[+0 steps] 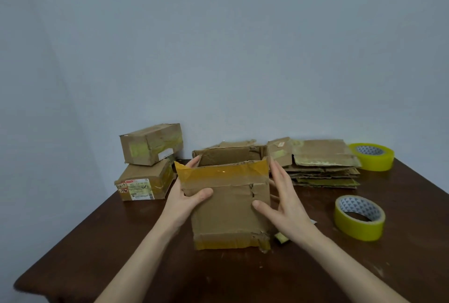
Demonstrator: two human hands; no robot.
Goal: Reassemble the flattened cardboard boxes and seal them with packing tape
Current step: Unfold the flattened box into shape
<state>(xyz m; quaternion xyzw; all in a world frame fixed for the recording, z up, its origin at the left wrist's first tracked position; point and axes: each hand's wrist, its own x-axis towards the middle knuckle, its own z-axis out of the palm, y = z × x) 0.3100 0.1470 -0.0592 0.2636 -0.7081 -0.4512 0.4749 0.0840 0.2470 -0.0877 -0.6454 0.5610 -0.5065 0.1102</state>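
Observation:
An open-topped cardboard box (230, 215) stands upright mid-table, with old yellow tape along its upper front flap and bottom edge. My left hand (187, 196) grips its left side, thumb on the front face and fingers over the left wall. My right hand (281, 200) is at the box's right side with straight fingers, thumb touching the front face. A pile of flattened boxes (323, 169) lies behind to the right. Two rolls of yellowish packing tape sit on the right: one near (359, 217), one far (371, 157).
Two assembled, taped boxes are stacked at the back left, the upper one (151, 143) on the lower one (144, 182). The dark wooden table (121, 254) ends at a plain wall behind; its left corner edge is near. A small scrap (280, 238) lies beside the box.

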